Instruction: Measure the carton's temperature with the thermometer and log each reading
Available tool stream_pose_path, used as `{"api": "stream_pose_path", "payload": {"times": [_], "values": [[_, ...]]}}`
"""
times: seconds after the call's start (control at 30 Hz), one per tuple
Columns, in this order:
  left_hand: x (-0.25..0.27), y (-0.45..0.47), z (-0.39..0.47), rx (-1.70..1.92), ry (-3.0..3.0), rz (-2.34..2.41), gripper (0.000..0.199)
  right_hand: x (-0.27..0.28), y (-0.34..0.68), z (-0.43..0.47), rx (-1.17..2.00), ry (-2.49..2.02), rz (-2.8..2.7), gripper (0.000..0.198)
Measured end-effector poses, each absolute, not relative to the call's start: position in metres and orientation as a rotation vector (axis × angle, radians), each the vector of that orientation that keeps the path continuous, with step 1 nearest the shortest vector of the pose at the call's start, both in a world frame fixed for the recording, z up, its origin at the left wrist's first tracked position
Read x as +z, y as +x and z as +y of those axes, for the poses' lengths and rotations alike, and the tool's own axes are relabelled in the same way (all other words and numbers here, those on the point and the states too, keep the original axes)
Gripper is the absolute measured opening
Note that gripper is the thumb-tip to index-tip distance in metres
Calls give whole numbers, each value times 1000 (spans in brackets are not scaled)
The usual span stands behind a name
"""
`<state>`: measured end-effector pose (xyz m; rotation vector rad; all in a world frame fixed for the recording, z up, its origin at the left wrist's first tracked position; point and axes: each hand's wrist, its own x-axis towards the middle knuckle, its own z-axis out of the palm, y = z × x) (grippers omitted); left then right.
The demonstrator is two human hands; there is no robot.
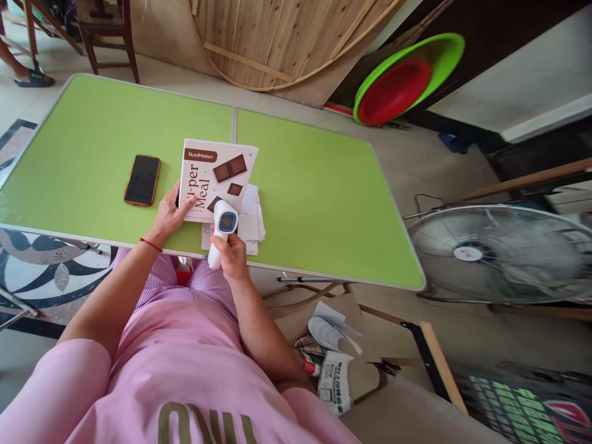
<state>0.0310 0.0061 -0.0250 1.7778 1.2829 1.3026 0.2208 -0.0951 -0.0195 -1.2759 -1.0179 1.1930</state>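
Observation:
My left hand (172, 213) grips the lower left edge of a white box (219, 176) printed "NutriMotion" with chocolate pieces on it, thumb on its front. The box is held tilted up over the green table (314, 191). In my right hand (232, 253) is a white infrared thermometer (224, 228), its fingers wrapped round the handle. The thermometer's dark, blue-framed screen faces me, and its head overlaps the box's lower edge. Beneath the box lie some white papers (252, 216), partly hidden. A black phone in an orange-brown case (142, 180) rests on the table, left of the box.
A large fan (472, 253) stands at the table's right end. Green and red basins (395, 89) and a round wooden board (296, 37) lean beyond the far edge. A chair (108, 34) and another person's foot (32, 77) are at the far left. Papers (333, 330) lie low on the right.

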Motion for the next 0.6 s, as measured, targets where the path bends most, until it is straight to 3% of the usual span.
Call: {"api": "stream_pose_path", "payload": {"times": [0.23, 0.37, 0.6], "values": [[-24, 33, 6, 1297, 1747, 1274, 92, -16, 217, -96, 1222, -1299, -979, 41], [-22, 32, 5, 1308, 1748, 1258, 87, -6, 220, -99, 1258, -1292, -1050, 42], [-22, 30, 4, 1299, 1749, 1267, 81, 23, 224, -112, 1062, -1303, -1061, 37]]}}
